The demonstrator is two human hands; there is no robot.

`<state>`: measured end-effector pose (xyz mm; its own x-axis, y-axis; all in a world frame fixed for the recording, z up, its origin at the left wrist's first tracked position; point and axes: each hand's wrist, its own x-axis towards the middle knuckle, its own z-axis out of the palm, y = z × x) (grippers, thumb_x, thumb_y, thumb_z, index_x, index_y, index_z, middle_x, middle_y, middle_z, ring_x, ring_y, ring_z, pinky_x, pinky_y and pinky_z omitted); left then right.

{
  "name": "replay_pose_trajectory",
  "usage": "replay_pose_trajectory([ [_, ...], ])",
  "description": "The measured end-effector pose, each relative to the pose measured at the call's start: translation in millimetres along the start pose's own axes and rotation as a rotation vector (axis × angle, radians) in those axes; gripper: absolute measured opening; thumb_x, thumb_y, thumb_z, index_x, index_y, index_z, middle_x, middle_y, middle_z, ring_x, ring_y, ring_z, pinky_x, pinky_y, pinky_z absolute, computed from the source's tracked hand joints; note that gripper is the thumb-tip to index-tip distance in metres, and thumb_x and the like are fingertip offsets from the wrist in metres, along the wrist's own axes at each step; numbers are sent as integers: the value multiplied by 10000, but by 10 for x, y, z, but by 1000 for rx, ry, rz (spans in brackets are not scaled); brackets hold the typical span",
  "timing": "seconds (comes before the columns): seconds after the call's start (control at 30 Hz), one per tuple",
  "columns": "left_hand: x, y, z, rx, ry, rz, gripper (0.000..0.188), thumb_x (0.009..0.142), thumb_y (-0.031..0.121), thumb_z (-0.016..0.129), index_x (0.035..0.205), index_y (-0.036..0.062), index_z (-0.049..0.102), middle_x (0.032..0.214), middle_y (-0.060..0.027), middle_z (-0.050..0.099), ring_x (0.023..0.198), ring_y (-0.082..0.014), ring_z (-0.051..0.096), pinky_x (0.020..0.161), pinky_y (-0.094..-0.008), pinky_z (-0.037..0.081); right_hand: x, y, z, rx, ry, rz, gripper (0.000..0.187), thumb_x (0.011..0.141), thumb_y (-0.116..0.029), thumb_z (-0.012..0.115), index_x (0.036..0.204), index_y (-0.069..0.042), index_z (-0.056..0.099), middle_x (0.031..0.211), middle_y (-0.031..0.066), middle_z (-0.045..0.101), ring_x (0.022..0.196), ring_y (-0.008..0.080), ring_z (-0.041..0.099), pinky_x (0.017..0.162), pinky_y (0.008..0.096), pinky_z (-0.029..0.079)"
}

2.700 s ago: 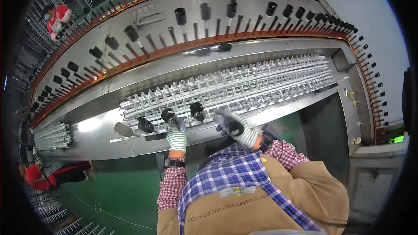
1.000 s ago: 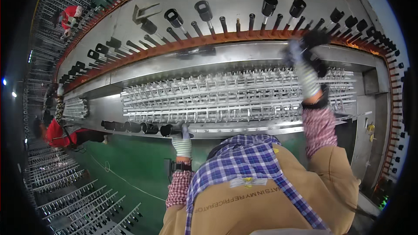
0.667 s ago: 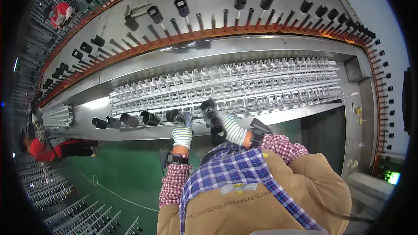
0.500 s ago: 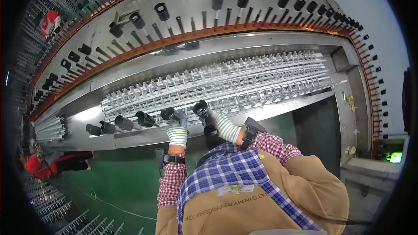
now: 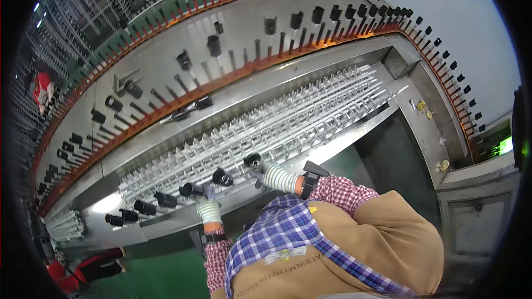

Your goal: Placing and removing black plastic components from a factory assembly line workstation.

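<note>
My right hand [image 5: 272, 176], in a striped glove with grey fingertips, is closed around a black cup-shaped part [image 5: 252, 160] above the near side of a rack of metal bars [image 5: 266, 119]. My left hand [image 5: 208, 206], gloved alike, has its fingers closed at the right end of another black cup-shaped part [image 5: 188, 189]; the exact grip is partly hidden. Between my hands lies a third black cup-shaped part [image 5: 223, 177], its open end showing. Leftward along the near edge, several like parts [image 5: 145, 207] lie in a row.
The bars lie in a long metal trough [image 5: 310, 160]. Behind it runs an orange conveyor rail [image 5: 244, 71] with upright pins, several bearing black cups. A dark tool-like item [image 5: 188, 108] rests on the far ledge. Yellow fittings [image 5: 424, 108] sit at right. Someone in red [image 5: 64, 277] is at lower left.
My view has turned, tilting the trough. A black cup-shaped part now lies between my hands, which are farther apart. My right hand has raised the other black part from near my body.
</note>
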<state>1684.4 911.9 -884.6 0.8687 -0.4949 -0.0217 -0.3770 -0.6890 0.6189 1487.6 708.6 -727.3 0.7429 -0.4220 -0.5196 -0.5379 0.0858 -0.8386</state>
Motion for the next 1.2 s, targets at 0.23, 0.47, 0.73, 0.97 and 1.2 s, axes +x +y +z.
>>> replay_pose_trajectory([
  [0.23,-69,197,124,164,270,-291,174,732,102,575,854,-10,523,736,-133,599,645,-271,578,569,-364,453,564,-332,-2178,-797,217,-1095,205,773,-167,520,906,-14,552,814,65,596,718,163,547,651,284,448],
  [0.47,-116,872,-63,1286,-536,-435,322,773,276,521,1016,71,567,962,-161,582,892,-254,564,724,-344,452,1810,-481,-4378,349,808,-336,383,763,-216,573,1072,-23,455,741,86,589,487,140,533,427,274,439],
  [0.73,-769,1839,182,-155,671,-426,436,782,98,559,1180,33,390,1081,-156,503,930,-244,511,810,-323,422,1456,-609,-5004,-109,777,-405,373,759,-395,471,824,-48,591,680,88,610,663,215,577,671,322,437],
  [0.97,-835,2312,540,-422,504,-399,427,717,82,632,1107,48,464,1021,-82,545,927,-199,493,873,-341,349,1524,519,-6681,392,1354,-610,340,775,-339,582,990,-76,552,648,38,559,484,120,485,429,236,372],
  [1.2,-933,2491,454,-285,338,-329,635,680,199,610,1234,71,329,1057,-105,482,985,-219,449,888,-353,336,2041,481,-6795,-128,1172,-330,322,744,-318,605,907,-41,597,788,138,623,707,207,583,647,301,427],
])
